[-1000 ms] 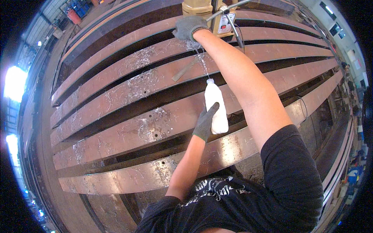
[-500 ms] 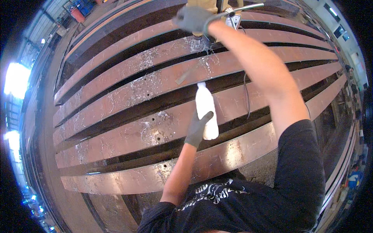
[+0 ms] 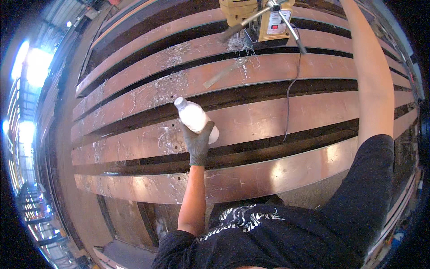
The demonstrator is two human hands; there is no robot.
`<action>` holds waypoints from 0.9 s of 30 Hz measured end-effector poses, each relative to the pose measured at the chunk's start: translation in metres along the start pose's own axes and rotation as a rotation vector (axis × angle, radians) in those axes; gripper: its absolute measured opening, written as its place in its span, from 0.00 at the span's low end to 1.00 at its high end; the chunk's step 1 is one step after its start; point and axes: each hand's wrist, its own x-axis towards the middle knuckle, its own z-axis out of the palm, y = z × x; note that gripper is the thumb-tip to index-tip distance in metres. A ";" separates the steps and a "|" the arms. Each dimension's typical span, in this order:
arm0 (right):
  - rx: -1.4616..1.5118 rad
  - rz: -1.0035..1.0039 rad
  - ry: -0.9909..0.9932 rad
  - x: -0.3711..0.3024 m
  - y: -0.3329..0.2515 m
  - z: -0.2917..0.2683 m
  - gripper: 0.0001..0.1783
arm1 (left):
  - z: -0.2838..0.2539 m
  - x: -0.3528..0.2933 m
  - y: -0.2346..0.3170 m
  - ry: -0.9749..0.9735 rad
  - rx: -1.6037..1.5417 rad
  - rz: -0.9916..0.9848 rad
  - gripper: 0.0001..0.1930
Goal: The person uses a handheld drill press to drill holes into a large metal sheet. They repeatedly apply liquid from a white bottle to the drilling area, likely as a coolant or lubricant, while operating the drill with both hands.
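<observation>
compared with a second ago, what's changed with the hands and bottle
The left hand has brought the white bottle leftward and tilted its cap toward upper left; the earlier liquid stream no longer shows. The right hand has left the yellow machine and gone right, out of view. The bottle stays gripped; the beams and flat metal strip look unmoved.

1. The gloved left hand [image 3: 197,144] grips a white bottle [image 3: 193,116], tilted with its cap toward the upper left, above steel beams [image 3: 251,119].
2. The bare right arm [image 3: 375,85] stretches past the top edge.
3. A yellow machine [image 3: 277,22] with a spoked handle stands on the beams, its dark cord [image 3: 293,80] trailing down.
4. Metal shavings [image 3: 172,85] and a flat strip [image 3: 217,77] lie nearby.
</observation>
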 end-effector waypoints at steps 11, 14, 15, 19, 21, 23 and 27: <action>0.256 0.633 -0.903 -0.348 0.116 0.138 0.36 | 0.041 -0.025 -0.015 0.269 0.236 0.118 0.53; 0.701 0.903 -0.881 -0.346 0.022 0.156 0.39 | 0.023 -0.037 -0.011 0.302 0.307 0.086 0.51; 0.753 0.820 -0.750 -0.330 0.033 0.169 0.38 | 0.030 -0.032 -0.009 0.281 0.274 0.070 0.50; 0.787 0.566 -0.695 -0.303 0.022 0.164 0.45 | 0.043 -0.049 0.004 0.303 0.177 0.010 0.45; 0.774 0.669 -0.803 -0.299 0.029 0.171 0.48 | 0.040 -0.050 -0.010 0.292 0.132 0.046 0.43; 0.920 0.792 -0.948 -0.287 -0.002 0.142 0.47 | 0.026 -0.061 -0.021 0.301 0.110 0.054 0.44; 0.960 0.896 -0.956 -0.287 0.022 0.142 0.38 | 0.031 -0.050 -0.014 0.210 0.244 0.106 0.43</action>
